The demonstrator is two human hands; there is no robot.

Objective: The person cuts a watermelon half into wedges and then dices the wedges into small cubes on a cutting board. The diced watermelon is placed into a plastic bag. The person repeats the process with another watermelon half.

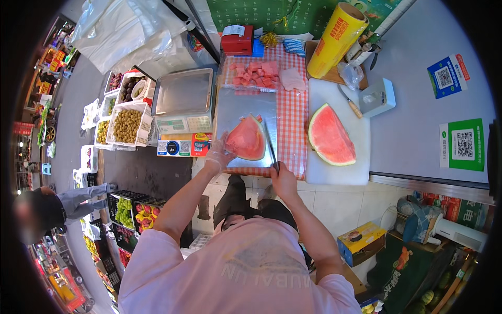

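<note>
A watermelon wedge (247, 139) lies on a metal tray (251, 102) before me. My left hand (220, 155), in a clear plastic glove, rests against the wedge's left side. A long knife is gripped in my bare right hand (283, 179), its blade (270, 141) pointing away from me just right of the wedge. Cut watermelon cubes (257, 74) fill a clear plastic container at the tray's far end. On the white cutting board (339, 174) to the right sits a larger watermelon piece (331, 137). A small knife with a wooden handle (355, 109) lies on that board.
A weighing scale (182, 94) stands left of the tray, with baskets of longan fruit (127, 125) beyond. A yellow roll of cling film (335, 41) and a translucent plastic container (378, 98) stand at the right. Another person (43, 212) is at the far left.
</note>
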